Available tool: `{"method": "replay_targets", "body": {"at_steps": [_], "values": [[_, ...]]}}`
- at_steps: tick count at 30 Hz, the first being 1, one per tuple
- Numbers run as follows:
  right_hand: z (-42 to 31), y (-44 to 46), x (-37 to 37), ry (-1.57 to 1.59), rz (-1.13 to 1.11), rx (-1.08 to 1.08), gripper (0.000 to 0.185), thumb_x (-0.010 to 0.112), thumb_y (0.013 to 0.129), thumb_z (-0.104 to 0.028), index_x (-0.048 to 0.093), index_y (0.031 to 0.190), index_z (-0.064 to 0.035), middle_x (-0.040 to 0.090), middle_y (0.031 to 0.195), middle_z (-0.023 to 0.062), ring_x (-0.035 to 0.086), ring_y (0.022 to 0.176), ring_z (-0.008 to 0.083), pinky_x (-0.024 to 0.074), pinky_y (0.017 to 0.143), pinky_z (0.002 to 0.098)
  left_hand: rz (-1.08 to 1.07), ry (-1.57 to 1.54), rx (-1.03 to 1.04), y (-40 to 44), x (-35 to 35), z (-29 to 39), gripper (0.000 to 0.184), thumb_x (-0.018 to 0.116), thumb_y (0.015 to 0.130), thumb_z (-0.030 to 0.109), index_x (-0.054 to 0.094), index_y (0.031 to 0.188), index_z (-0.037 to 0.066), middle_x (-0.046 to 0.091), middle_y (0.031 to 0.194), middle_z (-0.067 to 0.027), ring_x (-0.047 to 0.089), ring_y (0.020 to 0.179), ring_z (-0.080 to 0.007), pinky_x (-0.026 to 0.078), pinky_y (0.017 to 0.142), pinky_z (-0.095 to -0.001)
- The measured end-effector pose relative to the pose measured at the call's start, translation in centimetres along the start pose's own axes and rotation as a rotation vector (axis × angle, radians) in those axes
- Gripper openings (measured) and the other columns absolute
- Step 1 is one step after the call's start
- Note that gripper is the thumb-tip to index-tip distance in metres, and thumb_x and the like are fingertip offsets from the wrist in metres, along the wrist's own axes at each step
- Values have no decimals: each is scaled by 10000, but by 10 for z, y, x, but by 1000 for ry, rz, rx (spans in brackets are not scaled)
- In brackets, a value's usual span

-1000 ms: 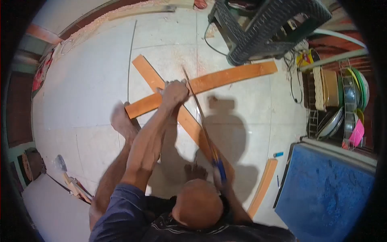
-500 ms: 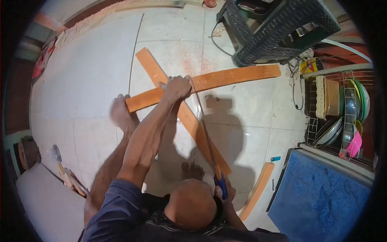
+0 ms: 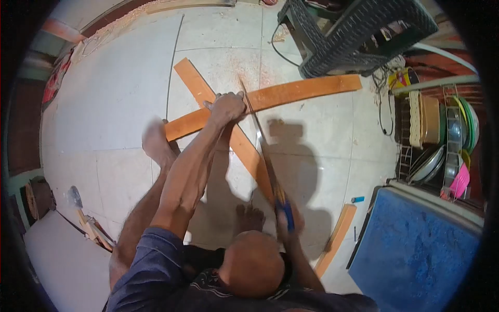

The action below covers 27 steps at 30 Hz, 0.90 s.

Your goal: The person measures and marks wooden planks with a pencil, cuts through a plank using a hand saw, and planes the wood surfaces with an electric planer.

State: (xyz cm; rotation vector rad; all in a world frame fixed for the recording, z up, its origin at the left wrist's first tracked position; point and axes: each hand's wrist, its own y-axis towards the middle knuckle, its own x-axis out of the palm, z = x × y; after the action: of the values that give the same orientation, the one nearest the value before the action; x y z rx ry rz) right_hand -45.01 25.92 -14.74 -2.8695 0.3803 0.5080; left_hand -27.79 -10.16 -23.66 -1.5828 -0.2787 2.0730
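Note:
A long orange-brown wooden plank (image 3: 304,90) lies crosswise on top of a second wooden plank (image 3: 249,156), which runs diagonally beneath it. Pressing on the upper plank where the two cross, my left hand (image 3: 227,107) has its fingers curled over the far edge. My right hand (image 3: 292,218), blurred by motion, is closed around the blue handle of a handsaw (image 3: 266,156). The saw's blade crosses the upper plank just right of my left hand, and its tip shows past the far edge. My bare foot (image 3: 157,140) is at the plank's left end.
A dark plastic stool (image 3: 358,39) lies at the far right. To the right are a dish rack (image 3: 449,140) with plates and a blue-topped surface (image 3: 416,249). A short wooden strip (image 3: 337,236) and a blue lighter (image 3: 357,199) lie on the tiles. Sawdust (image 3: 244,67) is scattered beyond the planks.
My right hand has pushed the handsaw forward, away from my body, so its tip now extends beyond the upper plank. My left hand stays in place on the plank.

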Motion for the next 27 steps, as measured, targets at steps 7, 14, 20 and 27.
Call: {"method": "replay_targets", "body": {"at_steps": [7,14,20,27], "values": [[-5,66,29,23,0,-174,382,631,955,-152,614,1291,30,707,1010,172,690,797,227,551,748,332,204,40,93,-21,8,8,302,540,895,236,613,1122,52,698,1031,-263,658,1044,-451,464,936,-607],[-14,55,21,60,-10,-81,510,585,982,-286,561,1374,39,730,1140,195,725,1037,255,557,869,347,19,125,104,-19,-8,5,351,492,949,263,582,1180,14,686,1071,-237,661,1033,-425,469,947,-546],[0,76,25,78,-63,-136,425,611,965,-171,597,1352,3,727,1094,173,699,1007,217,539,894,335,141,59,125,-11,6,11,277,569,880,235,653,1038,23,715,1003,-213,681,966,-420,490,901,-540],[4,43,12,22,24,-232,451,593,981,-199,574,1346,66,745,1069,175,725,902,214,569,784,331,103,80,147,-12,-6,2,331,589,875,242,620,1111,11,704,1003,-263,692,972,-438,481,930,-557]]}}
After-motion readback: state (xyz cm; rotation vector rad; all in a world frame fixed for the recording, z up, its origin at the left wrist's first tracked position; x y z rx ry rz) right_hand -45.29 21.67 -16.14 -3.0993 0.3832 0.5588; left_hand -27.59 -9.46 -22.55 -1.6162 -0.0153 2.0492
